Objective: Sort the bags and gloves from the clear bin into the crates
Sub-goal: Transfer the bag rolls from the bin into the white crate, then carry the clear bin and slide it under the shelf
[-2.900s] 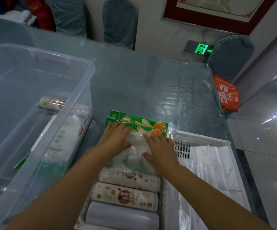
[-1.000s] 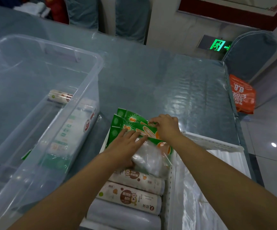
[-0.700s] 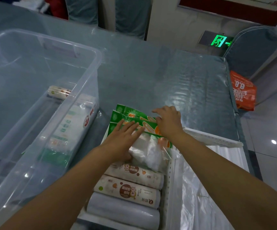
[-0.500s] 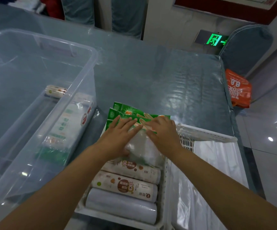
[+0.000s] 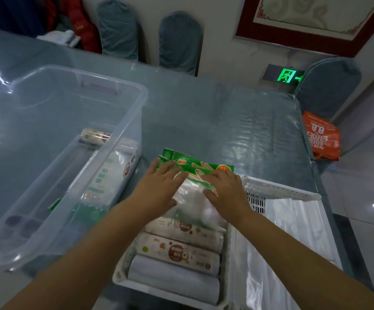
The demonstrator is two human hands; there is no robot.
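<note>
Left hand and right hand, both open and flat, press a clear glove packet into the left crate beside green-headed packs; the slippery film could spring back out if released unevenly.

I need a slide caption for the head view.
Both hands press green-topped packs into the white crate.

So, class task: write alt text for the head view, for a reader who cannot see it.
Both hands, left and right, press flat on green-topped packs in a white crate holding rolls; a clear bin sits left.
</note>
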